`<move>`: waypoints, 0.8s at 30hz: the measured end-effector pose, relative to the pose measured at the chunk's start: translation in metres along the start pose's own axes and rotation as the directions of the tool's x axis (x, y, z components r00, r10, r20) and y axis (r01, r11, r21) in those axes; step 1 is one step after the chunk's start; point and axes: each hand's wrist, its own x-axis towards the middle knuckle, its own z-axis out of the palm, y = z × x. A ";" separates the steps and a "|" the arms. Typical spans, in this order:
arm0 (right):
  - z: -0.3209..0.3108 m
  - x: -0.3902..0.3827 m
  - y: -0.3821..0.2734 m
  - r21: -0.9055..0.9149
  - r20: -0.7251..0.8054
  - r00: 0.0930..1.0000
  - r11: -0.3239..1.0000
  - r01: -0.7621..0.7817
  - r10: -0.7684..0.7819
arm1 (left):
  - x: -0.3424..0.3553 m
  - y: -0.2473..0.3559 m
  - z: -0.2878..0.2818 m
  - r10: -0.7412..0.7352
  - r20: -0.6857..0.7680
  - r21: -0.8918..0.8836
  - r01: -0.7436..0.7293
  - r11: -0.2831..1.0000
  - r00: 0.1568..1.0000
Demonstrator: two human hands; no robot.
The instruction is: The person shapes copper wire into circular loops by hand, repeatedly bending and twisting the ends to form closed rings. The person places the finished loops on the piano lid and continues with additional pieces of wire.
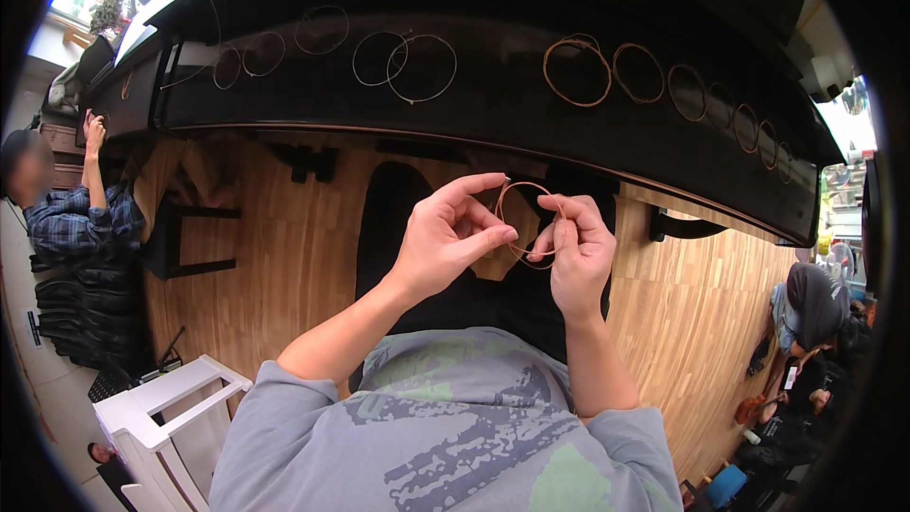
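Note:
A coiled copper-coloured string [526, 185] is held in front of my torso between both hands. My left hand [455, 237] is closed on its left side, thumb at the loop and index finger reaching to its top. My right hand [573, 246] grips the right side with curled fingers and thumb. Above them, on the glossy black piano-like surface [493, 76], lie several copper-coloured coils [576, 100] to the right and several silvery coils [422, 98] to the left, some overlapping.
At far left a person in a checked shirt [71, 218] reaches up to the black surface, beside a black stool [166, 265]. A white wooden piece of furniture [171, 398] is at lower left. Another person [815, 313] bends at right. Wooden floor [664, 322] surrounds my legs.

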 end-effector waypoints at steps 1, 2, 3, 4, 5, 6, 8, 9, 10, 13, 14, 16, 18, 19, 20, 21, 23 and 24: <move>0.000 0.000 0.001 -0.015 0.003 1.000 1.000 0.016 -0.016 | 0.000 0.003 0.000 -0.029 0.021 0.038 0.028 0.999 0.999; 0.000 0.000 0.002 -0.030 0.007 0.999 0.999 0.033 -0.033 | 0.000 0.005 -0.001 -0.059 0.040 0.076 0.056 0.996 0.997; -0.001 0.000 0.002 -0.044 0.011 0.999 0.998 0.049 -0.049 | 0.000 0.008 0.000 -0.044 0.041 0.135 0.038 0.990 0.998; 0.000 -0.001 0.002 -0.041 0.013 0.999 0.998 0.047 -0.047 | -0.001 0.010 0.000 -0.030 0.041 0.194 0.021 0.981 0.999; 0.001 -0.002 0.001 -0.038 0.015 0.999 0.998 0.045 -0.044 | -0.001 0.012 0.000 -0.015 0.043 0.252 0.004 0.968 0.999; 0.003 -0.003 0.000 -0.035 0.018 0.999 0.998 0.043 -0.042 | -0.003 0.014 0.001 0.037 0.036 0.320 -0.046 0.946 0.999; 0.004 -0.004 0.000 -0.017 0.026 1.000 1.000 0.018 -0.018 | -0.005 0.016 0.005 0.141 0.032 0.452 -0.140 0.881 0.990; 0.005 -0.004 0.000 -0.007 0.030 1.000 1.000 0.006 -0.006 | -0.006 0.015 0.006 0.207 0.033 0.495 -0.196 0.846 0.978; 0.006 -0.005 0.000 0.000 0.027 1.000 1.000 0.002 -0.002 | -0.007 0.013 0.007 0.272 0.039 0.538 -0.250 0.805 0.962; 0.007 -0.006 0.001 0.022 0.023 1.000 1.000 -0.012 0.012 | -0.009 0.003 0.006 0.410 0.077 0.624 -0.365 0.691 0.909; 0.007 -0.006 0.001 0.028 0.025 1.000 0.999 -0.018 0.017 | -0.009 0.001 0.006 0.445 0.093 0.644 -0.395 0.655 0.890; 0.007 -0.007 0.002 0.026 0.028 0.999 0.999 -0.021 0.021 | -0.010 0.007 0.008 0.425 0.076 0.658 -0.366 0.658 0.902; 0.007 -0.008 0.003 0.010 0.030 0.999 1.000 -0.016 0.016 | -0.009 0.011 0.009 0.402 0.035 0.655 -0.325 0.682 0.915; 0.007 -0.009 0.002 -0.004 0.039 0.999 1.000 0.002 -0.002 | -0.009 0.012 0.010 0.388 0.003 0.645 -0.299 0.704 0.922; 0.008 -0.010 0.001 -0.017 0.048 0.999 1.000 0.021 -0.020 | -0.009 0.012 0.010 0.374 -0.028 0.633 -0.273 0.725 0.927; 0.008 -0.011 0.000 -0.030 0.057 0.998 0.999 0.040 -0.038 | -0.009 0.011 0.008 0.357 -0.034 0.673 -0.243 0.699 0.933; 0.007 -0.012 0.000 -0.045 0.058 0.996 0.997 0.065 -0.063 | -0.007 0.008 0.001 0.324 -0.048 0.747 -0.182 0.640 0.945; 0.007 -0.012 0.000 -0.053 0.059 0.995 0.996 0.078 -0.075 | -0.005 0.006 -0.001 0.356 -0.063 0.781 -0.176 0.599 0.932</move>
